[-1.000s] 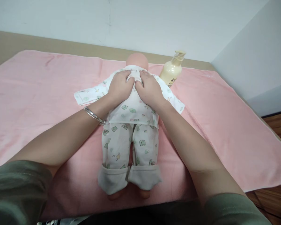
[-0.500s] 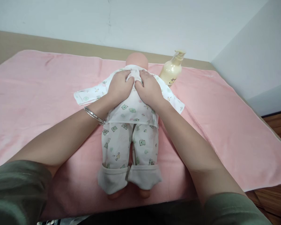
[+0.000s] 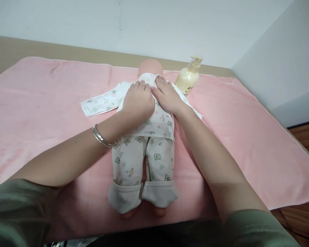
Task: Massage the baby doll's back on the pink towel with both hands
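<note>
A doll [image 3: 157, 154] in white pyjamas printed with small animals lies face down, its head [image 3: 150, 66] away from me and its trouser cuffs folded up. On the left side of its upper back rests my left hand [image 3: 139, 103], palm down, the fingers bent a little over the shirt and the thumb close alongside. My right hand [image 3: 168, 95] lies flat on the right side of the back, fingers extended toward the collar. Both hands press on the cloth and lift nothing. The sleeves spread out to either side.
A pink blanket [image 3: 247, 137] covers the table under the doll. Near the doll's head at the right stands a cream pump bottle [image 3: 188, 77]. Behind the table is a pale wall [image 3: 154, 27]. Brown wood shows at the lower right.
My left hand has moved slightly right and toward me on the doll's back, its thumb now tucked in. My right hand has turned slightly, its fingers still on the upper back.
</note>
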A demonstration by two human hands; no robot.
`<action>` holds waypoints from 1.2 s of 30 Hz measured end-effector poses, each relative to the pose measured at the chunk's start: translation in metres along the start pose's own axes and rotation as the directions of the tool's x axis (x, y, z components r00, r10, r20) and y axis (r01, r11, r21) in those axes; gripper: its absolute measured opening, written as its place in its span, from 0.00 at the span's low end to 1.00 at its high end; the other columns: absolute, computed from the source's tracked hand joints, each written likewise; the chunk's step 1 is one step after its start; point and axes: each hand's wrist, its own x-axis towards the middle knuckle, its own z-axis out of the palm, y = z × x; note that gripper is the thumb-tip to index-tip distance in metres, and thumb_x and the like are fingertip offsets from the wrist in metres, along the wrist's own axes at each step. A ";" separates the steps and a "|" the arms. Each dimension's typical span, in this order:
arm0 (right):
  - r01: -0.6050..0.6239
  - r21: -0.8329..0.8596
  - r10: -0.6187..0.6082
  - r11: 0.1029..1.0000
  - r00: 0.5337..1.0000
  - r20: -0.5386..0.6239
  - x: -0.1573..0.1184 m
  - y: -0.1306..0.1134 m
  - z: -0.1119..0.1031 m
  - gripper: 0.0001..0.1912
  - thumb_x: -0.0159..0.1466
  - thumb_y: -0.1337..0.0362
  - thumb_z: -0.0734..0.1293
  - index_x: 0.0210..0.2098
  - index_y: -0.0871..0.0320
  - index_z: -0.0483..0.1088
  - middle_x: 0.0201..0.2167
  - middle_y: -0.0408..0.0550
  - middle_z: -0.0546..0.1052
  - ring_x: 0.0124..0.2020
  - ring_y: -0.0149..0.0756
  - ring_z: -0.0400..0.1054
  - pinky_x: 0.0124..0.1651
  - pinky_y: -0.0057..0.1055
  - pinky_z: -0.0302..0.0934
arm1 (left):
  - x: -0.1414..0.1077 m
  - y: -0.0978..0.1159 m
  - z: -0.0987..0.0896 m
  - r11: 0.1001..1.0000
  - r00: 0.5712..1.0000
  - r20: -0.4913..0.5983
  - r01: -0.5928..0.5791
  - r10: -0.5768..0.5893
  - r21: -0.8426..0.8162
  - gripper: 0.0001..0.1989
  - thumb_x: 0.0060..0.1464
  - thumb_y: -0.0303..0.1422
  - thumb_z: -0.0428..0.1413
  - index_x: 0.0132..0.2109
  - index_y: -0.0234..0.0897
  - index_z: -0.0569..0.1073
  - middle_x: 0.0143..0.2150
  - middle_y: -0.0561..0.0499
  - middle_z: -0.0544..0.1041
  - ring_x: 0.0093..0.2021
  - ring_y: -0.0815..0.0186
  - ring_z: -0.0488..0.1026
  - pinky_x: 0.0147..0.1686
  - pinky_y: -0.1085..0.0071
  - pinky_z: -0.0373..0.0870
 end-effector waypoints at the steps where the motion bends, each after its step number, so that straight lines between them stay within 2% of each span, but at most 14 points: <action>1: -0.007 -0.017 0.007 1.000 1.000 -0.006 -0.002 -0.003 -0.001 0.34 0.77 0.49 0.49 0.74 0.61 0.57 0.79 0.58 0.56 0.81 0.50 0.46 0.82 0.59 0.41 | 0.001 0.000 -0.002 1.000 1.000 0.028 0.008 -0.008 -0.006 0.19 0.65 0.30 0.45 0.54 0.29 0.76 0.63 0.32 0.75 0.70 0.45 0.67 0.76 0.48 0.57; 3: -0.047 -0.078 0.045 0.996 0.999 -0.023 -0.008 -0.017 -0.001 0.32 0.77 0.53 0.49 0.72 0.66 0.60 0.76 0.63 0.61 0.79 0.54 0.52 0.80 0.59 0.47 | 0.007 -0.004 -0.005 0.999 0.997 0.074 0.034 -0.032 -0.030 0.19 0.65 0.30 0.44 0.53 0.31 0.77 0.62 0.34 0.77 0.69 0.46 0.70 0.75 0.50 0.60; 5: -0.086 -0.158 0.081 0.984 0.996 -0.042 -0.017 -0.034 0.001 0.29 0.76 0.58 0.50 0.66 0.70 0.66 0.68 0.68 0.70 0.73 0.59 0.61 0.76 0.60 0.55 | 0.017 -0.013 -0.006 0.997 0.995 0.083 0.055 -0.050 -0.059 0.20 0.66 0.31 0.44 0.54 0.33 0.77 0.64 0.36 0.76 0.69 0.49 0.69 0.75 0.52 0.61; 7: -0.085 -0.219 0.072 0.972 0.995 -0.063 -0.024 -0.049 0.004 0.25 0.74 0.64 0.51 0.58 0.70 0.72 0.59 0.68 0.76 0.66 0.61 0.68 0.72 0.61 0.60 | 0.024 -0.023 -0.006 0.994 0.995 0.078 0.067 -0.060 -0.090 0.20 0.67 0.32 0.44 0.55 0.34 0.77 0.65 0.39 0.76 0.70 0.51 0.69 0.74 0.54 0.61; 9: -0.054 -0.223 0.037 0.973 0.996 -0.080 -0.027 -0.055 0.007 0.22 0.73 0.66 0.52 0.53 0.67 0.74 0.54 0.67 0.77 0.63 0.61 0.69 0.71 0.62 0.61 | 0.028 -0.030 -0.004 0.990 0.996 0.062 0.073 -0.066 -0.120 0.19 0.68 0.33 0.44 0.53 0.37 0.77 0.63 0.41 0.78 0.68 0.53 0.71 0.73 0.56 0.63; 11: -0.050 -0.166 0.036 0.985 0.995 -0.088 -0.024 -0.051 0.007 0.22 0.73 0.65 0.52 0.54 0.65 0.74 0.56 0.65 0.77 0.64 0.59 0.69 0.71 0.61 0.61 | 0.026 -0.031 -0.002 0.989 0.997 0.033 0.078 -0.075 -0.124 0.17 0.68 0.35 0.44 0.50 0.39 0.77 0.58 0.41 0.80 0.64 0.53 0.73 0.71 0.56 0.65; 14: -0.074 -0.065 0.069 0.995 0.994 -0.079 -0.014 -0.033 0.004 0.25 0.75 0.60 0.52 0.60 0.65 0.70 0.65 0.64 0.73 0.71 0.56 0.63 0.74 0.58 0.59 | 0.016 -0.022 -0.001 0.993 0.995 -0.018 0.101 -0.103 -0.067 0.16 0.68 0.36 0.45 0.47 0.39 0.77 0.53 0.39 0.80 0.61 0.49 0.74 0.68 0.53 0.67; 17: -0.049 -0.019 0.048 0.999 0.996 -0.070 -0.005 -0.016 0.001 0.26 0.76 0.55 0.51 0.62 0.64 0.68 0.69 0.61 0.70 0.74 0.52 0.60 0.76 0.56 0.55 | 0.003 -0.007 -0.002 0.996 0.995 -0.040 0.092 -0.091 0.017 0.16 0.67 0.36 0.45 0.48 0.36 0.76 0.53 0.36 0.79 0.62 0.46 0.72 0.69 0.51 0.65; 20: -0.040 -0.028 0.037 0.999 0.996 -0.079 -0.004 -0.014 0.001 0.26 0.77 0.55 0.51 0.61 0.64 0.68 0.67 0.61 0.72 0.74 0.51 0.60 0.77 0.55 0.55 | 0.000 0.001 -0.004 0.995 0.996 -0.014 0.088 -0.087 0.052 0.17 0.66 0.35 0.45 0.48 0.34 0.76 0.55 0.34 0.78 0.62 0.45 0.71 0.69 0.49 0.64; 23: -0.091 -0.063 0.086 0.994 0.994 -0.073 -0.010 -0.027 -0.001 0.25 0.77 0.57 0.50 0.59 0.65 0.69 0.64 0.63 0.74 0.70 0.54 0.64 0.74 0.57 0.58 | 0.007 -0.003 -0.007 0.993 0.993 0.035 0.116 -0.116 0.025 0.16 0.65 0.34 0.44 0.46 0.36 0.76 0.56 0.34 0.78 0.63 0.44 0.71 0.69 0.48 0.65; 27: -0.180 -0.162 0.178 0.970 0.984 -0.024 -0.023 -0.058 -0.008 0.20 0.75 0.65 0.52 0.53 0.64 0.72 0.55 0.63 0.79 0.60 0.54 0.73 0.62 0.50 0.69 | 0.022 -0.016 -0.012 0.990 0.987 0.092 0.134 -0.130 -0.043 0.15 0.66 0.35 0.44 0.43 0.37 0.75 0.56 0.36 0.78 0.63 0.44 0.73 0.69 0.46 0.66; 30: -0.178 -0.224 0.181 0.958 0.983 -0.004 -0.027 -0.068 -0.013 0.19 0.74 0.69 0.52 0.51 0.64 0.73 0.50 0.63 0.80 0.53 0.52 0.76 0.53 0.44 0.70 | 0.026 -0.022 -0.014 0.988 0.985 0.110 0.141 -0.134 -0.057 0.16 0.67 0.37 0.43 0.40 0.37 0.73 0.54 0.35 0.79 0.61 0.44 0.74 0.65 0.46 0.68; 33: -0.151 -0.152 0.151 0.977 0.989 -0.010 -0.022 -0.055 -0.013 0.19 0.75 0.65 0.52 0.49 0.61 0.73 0.46 0.59 0.81 0.48 0.50 0.76 0.52 0.44 0.70 | 0.023 -0.023 -0.012 0.985 0.986 0.062 0.161 -0.158 -0.054 0.16 0.66 0.40 0.45 0.35 0.38 0.71 0.44 0.37 0.79 0.55 0.45 0.75 0.63 0.48 0.70; 36: -0.105 -0.058 0.102 0.993 0.993 -0.062 -0.012 -0.031 -0.009 0.21 0.76 0.58 0.52 0.52 0.59 0.73 0.54 0.58 0.80 0.56 0.50 0.74 0.62 0.47 0.68 | 0.017 -0.021 -0.008 0.989 0.989 0.025 0.145 -0.144 -0.040 0.14 0.63 0.40 0.49 0.34 0.38 0.71 0.36 0.41 0.75 0.54 0.46 0.75 0.63 0.50 0.70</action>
